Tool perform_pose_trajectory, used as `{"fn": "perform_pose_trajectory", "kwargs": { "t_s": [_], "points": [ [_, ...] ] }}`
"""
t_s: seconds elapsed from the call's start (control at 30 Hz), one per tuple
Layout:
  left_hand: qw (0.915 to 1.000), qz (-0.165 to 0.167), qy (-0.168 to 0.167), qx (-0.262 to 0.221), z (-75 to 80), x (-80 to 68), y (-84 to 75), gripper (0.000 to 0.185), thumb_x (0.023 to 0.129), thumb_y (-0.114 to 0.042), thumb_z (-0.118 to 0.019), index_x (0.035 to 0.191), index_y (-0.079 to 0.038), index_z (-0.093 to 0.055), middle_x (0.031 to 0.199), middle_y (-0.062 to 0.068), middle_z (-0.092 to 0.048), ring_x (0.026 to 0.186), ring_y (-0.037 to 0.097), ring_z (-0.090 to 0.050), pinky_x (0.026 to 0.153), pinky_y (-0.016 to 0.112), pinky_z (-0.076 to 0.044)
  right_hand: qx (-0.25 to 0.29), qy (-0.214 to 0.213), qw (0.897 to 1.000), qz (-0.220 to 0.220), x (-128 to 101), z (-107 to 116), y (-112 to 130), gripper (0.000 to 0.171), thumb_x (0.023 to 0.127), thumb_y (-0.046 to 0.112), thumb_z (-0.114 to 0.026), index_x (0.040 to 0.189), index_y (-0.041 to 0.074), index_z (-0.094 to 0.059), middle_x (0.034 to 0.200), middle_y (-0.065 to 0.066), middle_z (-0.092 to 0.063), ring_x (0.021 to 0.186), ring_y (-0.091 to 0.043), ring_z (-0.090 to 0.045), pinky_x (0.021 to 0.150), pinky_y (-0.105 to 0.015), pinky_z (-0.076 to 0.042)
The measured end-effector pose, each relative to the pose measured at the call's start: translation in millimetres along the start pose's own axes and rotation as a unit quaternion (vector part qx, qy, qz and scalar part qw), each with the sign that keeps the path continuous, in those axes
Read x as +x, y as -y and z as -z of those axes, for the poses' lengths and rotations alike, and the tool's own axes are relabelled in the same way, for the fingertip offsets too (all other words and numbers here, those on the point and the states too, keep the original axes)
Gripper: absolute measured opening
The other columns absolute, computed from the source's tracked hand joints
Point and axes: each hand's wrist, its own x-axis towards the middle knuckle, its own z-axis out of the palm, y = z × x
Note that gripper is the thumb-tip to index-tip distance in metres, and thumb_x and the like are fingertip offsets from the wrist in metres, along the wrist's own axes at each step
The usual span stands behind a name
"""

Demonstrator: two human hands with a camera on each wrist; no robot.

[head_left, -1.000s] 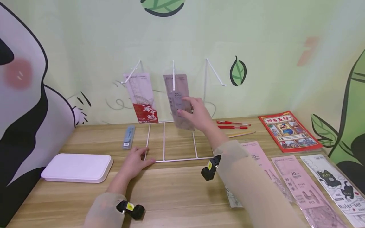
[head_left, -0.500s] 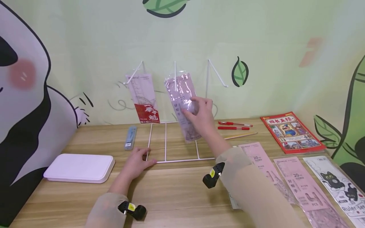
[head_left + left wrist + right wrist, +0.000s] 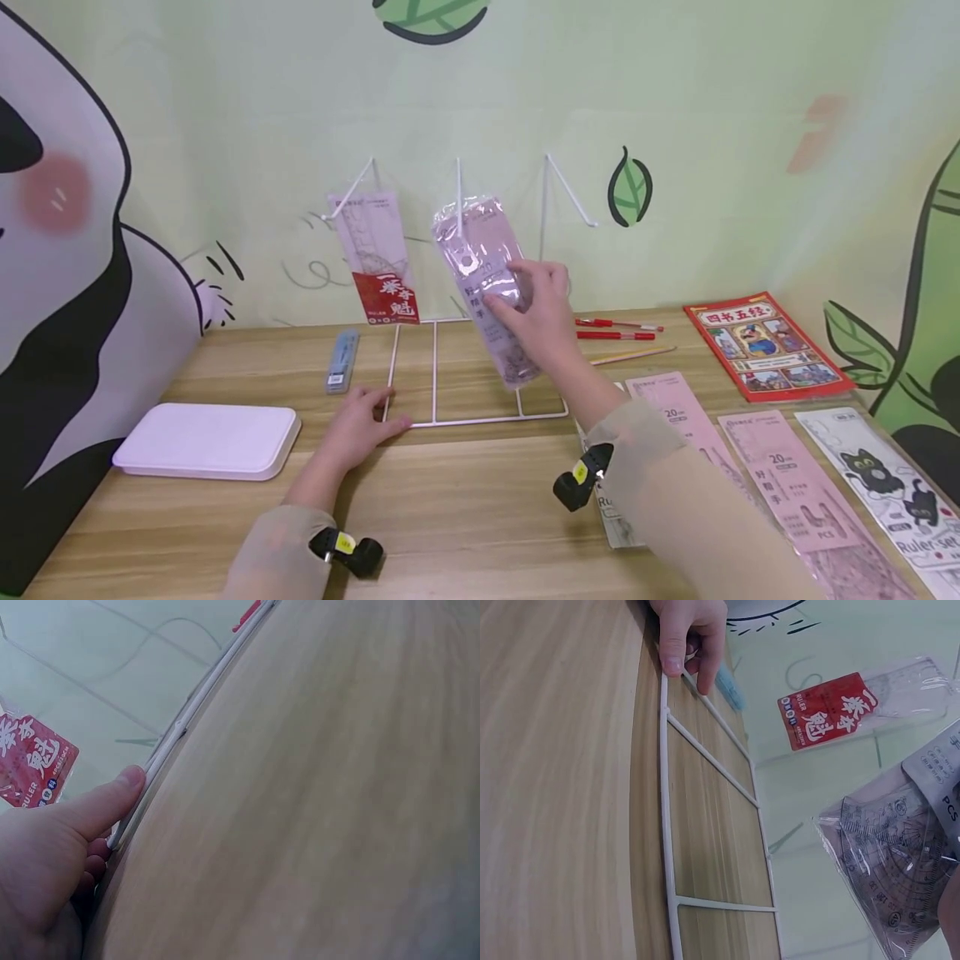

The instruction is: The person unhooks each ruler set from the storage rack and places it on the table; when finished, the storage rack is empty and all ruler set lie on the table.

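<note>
My right hand [image 3: 546,321] pinches a pink ruler set packet [image 3: 480,250] by its right side, thumb in front. The clear bag is tilted, its top overlapping the middle prong [image 3: 459,187] of a white wire display rack [image 3: 434,375]. A protractor shows through its plastic [image 3: 885,859] in the right wrist view. At the rack's front left corner, my left hand [image 3: 365,429] grips the base, thumb [image 3: 112,802] on the wire and the other fingers partly hidden. From the left prong hangs another ruler packet [image 3: 386,297] with a red lower panel.
A white case [image 3: 206,442] and a small blue box [image 3: 342,361] lie at left. Behind the right hand are red pens [image 3: 615,336] and a pencil [image 3: 633,356]. Right of them lie a red booklet [image 3: 767,346], pink packets [image 3: 780,462] and a cat-print ruler set [image 3: 873,475].
My right hand has moved slightly right and down, drawing the packet's lower end out toward me, so the packet tilts more. My left hand stays on the rack's corner.
</note>
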Motion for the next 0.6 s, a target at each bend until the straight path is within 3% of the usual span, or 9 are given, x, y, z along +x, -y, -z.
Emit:
{"fn": "perform_pose_trajectory", "kwargs": {
  "t_s": [0.2,0.6],
  "points": [
    [1.0,0.003,0.003,0.002,0.7,-1.2,-1.1,0.062,0.083,-0.037,-0.071,0.13,-0.001,-0.053,0.112,0.017,-0.047,0.094,0.028,-0.049,0.085,0.047,-0.041,0.003,0.004,1.0,0.007,-5.8,5.0,-2.1,0.062,0.079,0.034,-0.075,0.133,0.023,-0.046,0.123,-0.009,-0.035,0.092,-0.025,-0.051,0.07,-0.035,-0.051],
    [1.0,0.007,0.005,0.003,1.1,-1.8,-4.0,0.063,0.083,-0.037,-0.071,0.131,-0.001,-0.052,0.112,0.017,-0.047,0.094,0.028,-0.049,0.086,0.046,-0.041,0.012,0.001,0.998,0.061,-16.9,14.7,-5.1,0.063,0.079,0.025,-0.076,0.133,0.019,-0.044,0.12,-0.012,-0.037,0.091,-0.024,-0.049,0.067,-0.035,-0.051]
  ]
}}
